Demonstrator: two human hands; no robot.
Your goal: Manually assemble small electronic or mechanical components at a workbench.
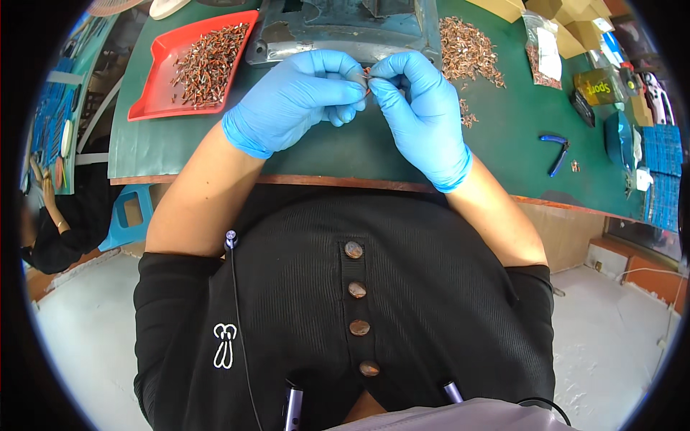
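Left hand (298, 97) and right hand (417, 100), both in blue gloves, pinch one small copper part (366, 72) between fingertips at top centre of the frame. Best to keep the grip near its ends, just in front of the grey machine base (345, 32), so it doesn't slip. Red tray (147, 93) sits upper left, loose pile (467, 50) upper right.

Bare green bench (180, 144) lies open to the left of the hands, below the red tray (154, 79); the grey machine base (345, 32) blocks the way just behind them; rightward, room runs between the copper parts pile (467, 50) and the blue-handled pliers (555, 152)
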